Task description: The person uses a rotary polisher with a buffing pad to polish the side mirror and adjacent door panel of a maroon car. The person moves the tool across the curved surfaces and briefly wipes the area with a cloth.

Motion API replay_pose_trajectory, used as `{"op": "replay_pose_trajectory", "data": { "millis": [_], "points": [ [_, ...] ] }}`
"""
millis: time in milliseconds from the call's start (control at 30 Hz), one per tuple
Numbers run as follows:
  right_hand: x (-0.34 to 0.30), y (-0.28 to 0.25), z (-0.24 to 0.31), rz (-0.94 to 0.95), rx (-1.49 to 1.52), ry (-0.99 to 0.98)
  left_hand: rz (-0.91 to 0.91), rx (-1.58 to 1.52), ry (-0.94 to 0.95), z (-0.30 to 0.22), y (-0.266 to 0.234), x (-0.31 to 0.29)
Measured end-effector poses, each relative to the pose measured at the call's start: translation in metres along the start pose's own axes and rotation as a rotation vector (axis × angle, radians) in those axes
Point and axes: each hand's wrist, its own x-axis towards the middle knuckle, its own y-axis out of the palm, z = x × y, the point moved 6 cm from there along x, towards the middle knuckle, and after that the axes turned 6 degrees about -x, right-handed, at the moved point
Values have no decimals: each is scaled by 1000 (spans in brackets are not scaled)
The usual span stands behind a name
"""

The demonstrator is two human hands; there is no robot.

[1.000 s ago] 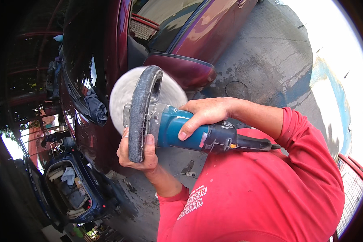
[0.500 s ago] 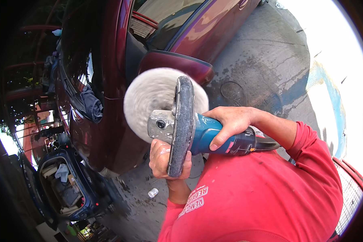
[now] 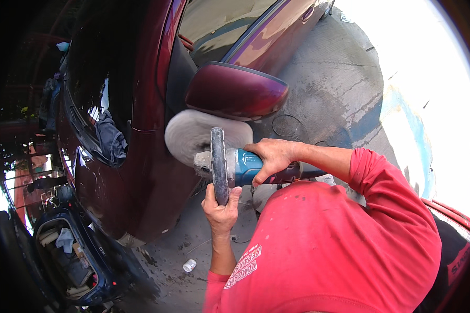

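on red shirt (image 3: pixel 344 245), wht txt (image 3: pixel 244 267); both hands (image 3: pixel 274 157) gripping polisher (image 3: pixel 247 166)

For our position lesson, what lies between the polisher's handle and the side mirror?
The pale pad lies between handle and mirror in the head view.

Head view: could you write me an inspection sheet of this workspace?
Surface: concrete floor, darkly stained in patches.
Job's things: blue polisher with whitish round pad, close to the dark-red car and its side mirror; contact unclear.
Clutter: white container on the floor; dark cloth on the car.
Hands: left hand grips the loop handle; right hand grips the polisher.
Cables: thin dark loop on the floor, probably cable.
Surroundings: dark blue car, rear open.
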Motion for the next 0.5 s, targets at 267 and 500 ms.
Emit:
{"op": "replay_pose_trajectory", "data": {
  "millis": [267,500],
  "points": [
    [-87,-8,-57,-5,-197,24,-35,-6,188,-28,104,-50],
    [-32,1,-40,-58,-137,-137,-108,114,314,-37,64,-31]
  ]
}}
